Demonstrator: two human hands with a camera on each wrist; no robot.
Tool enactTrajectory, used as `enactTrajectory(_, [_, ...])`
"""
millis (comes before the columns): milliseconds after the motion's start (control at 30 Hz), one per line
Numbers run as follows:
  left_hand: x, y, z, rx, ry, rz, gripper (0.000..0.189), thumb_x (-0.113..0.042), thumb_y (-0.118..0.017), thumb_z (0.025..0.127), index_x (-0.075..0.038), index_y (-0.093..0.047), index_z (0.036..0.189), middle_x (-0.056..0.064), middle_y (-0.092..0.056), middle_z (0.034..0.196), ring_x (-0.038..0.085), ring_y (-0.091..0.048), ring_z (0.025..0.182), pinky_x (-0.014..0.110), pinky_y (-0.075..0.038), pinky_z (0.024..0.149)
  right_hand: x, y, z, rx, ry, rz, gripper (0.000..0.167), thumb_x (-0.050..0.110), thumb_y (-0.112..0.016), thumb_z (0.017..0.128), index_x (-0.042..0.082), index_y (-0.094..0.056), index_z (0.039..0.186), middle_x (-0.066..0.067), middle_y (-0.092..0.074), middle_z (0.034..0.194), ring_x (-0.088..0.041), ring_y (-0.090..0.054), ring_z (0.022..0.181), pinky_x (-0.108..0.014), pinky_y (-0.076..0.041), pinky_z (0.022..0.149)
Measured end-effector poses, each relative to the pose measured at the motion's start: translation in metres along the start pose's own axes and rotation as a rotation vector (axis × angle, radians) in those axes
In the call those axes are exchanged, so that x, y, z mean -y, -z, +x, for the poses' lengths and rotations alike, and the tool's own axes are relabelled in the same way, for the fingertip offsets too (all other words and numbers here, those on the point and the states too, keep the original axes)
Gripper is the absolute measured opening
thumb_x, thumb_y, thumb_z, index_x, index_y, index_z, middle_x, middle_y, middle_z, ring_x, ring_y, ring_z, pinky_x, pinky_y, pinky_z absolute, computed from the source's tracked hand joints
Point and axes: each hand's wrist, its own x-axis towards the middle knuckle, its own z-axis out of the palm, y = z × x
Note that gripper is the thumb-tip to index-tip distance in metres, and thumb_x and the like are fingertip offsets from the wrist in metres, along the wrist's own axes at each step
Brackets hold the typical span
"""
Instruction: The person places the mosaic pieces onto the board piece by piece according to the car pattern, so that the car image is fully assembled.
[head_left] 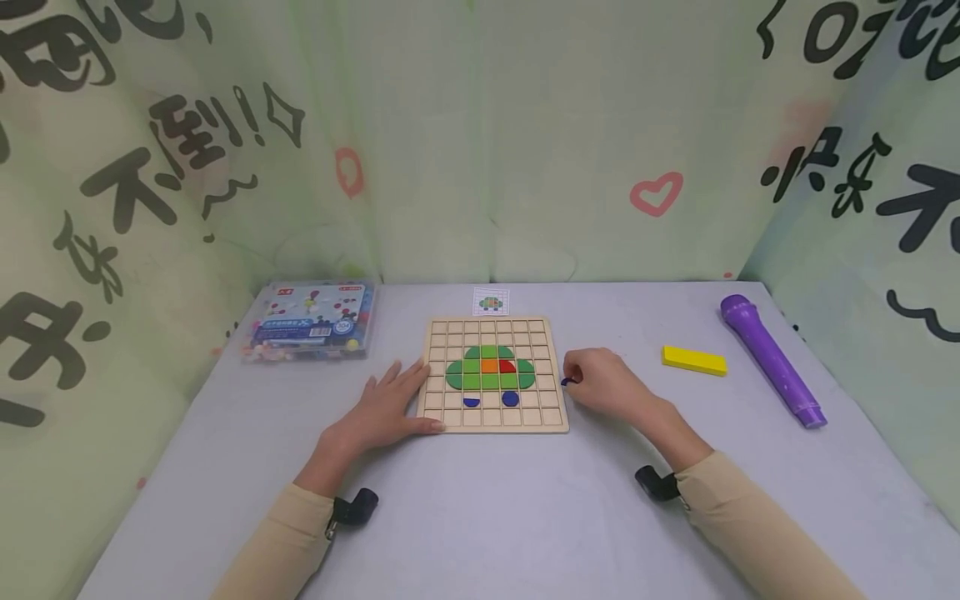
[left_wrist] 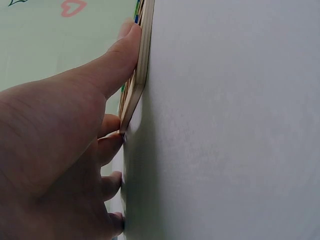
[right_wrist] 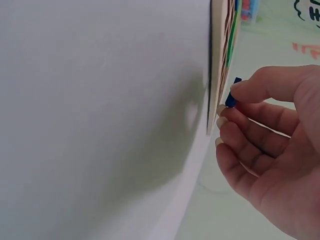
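A wooden grid board (head_left: 442, 421) lies mid-table in the head view. On it sit green pieces (head_left: 490, 381) in a rounded shape, with an orange square (head_left: 490, 366) and a red piece (head_left: 507, 367) among them. Below these are a blue half-disc (head_left: 471, 402) and a blue disc (head_left: 510, 399). My left hand (head_left: 382, 404) rests spread at the board's left edge, its thumb along the near corner. Just off the right edge, my right hand (head_left: 606, 382) pinches a small dark-blue piece (right_wrist: 233, 93) between thumb and forefinger; its other fingers are bent beside the board.
Behind the board lies a small picture card (head_left: 477, 309). A clear plastic box (head_left: 311, 321) of colourful pieces stands at the back left. To the right are a yellow block (head_left: 693, 360) and a long purple cylinder (head_left: 772, 358). Printed curtains (head_left: 480, 167) enclose the white table.
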Motion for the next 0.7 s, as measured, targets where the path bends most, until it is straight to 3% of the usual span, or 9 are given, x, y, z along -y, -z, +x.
enactTrajectory(700, [-0.001, 0.002, -0.002, 0.005, 0.006, -0.011, 0.101, -0.067, -0.066, 0.082, -0.017, -0.024, 0.159, 0.003, -0.018, 0.168, 0.038, -0.006, 0.156, 0.068, -0.007, 0.121, 0.085, -0.040, 0.036, 0.094, 0.198, 0.041, 0.008, 0.002, -0.067, 0.085, 0.010, -0.069, 0.086, 0.002, -0.062, 0.073, -0.014, -0.050, 0.067, -0.024, -0.043, 0.058])
